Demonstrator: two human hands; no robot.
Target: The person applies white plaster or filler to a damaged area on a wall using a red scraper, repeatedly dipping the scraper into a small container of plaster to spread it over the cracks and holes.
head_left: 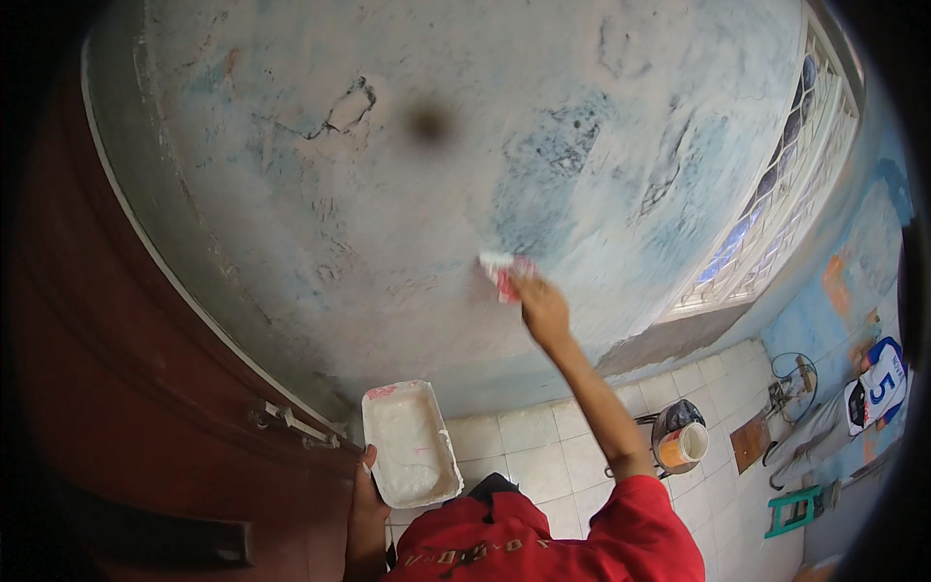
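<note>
My right hand (545, 310) is closed on a putty knife (506, 275), red and smeared white. Its blade is at the patchy wall (378, 223), just below a bluish, dark-flecked area. Lower down, my left hand (366, 495) grips the side of an off-white rectangular tray (443, 436). White paste (417, 475) lies inside the tray, mostly toward its near end. Pale filler-like smears cover much of the wall, with dark cracks and blue paint showing between them.
A dark red door (204, 407) with a metal handle (291, 422) stands close on my left. At right are a grilled window (776, 213), a chair (679, 417) bearing a bucket (687, 444), a green stool (792, 509) and another person (863, 398). Tiles (533, 461) cover the floor.
</note>
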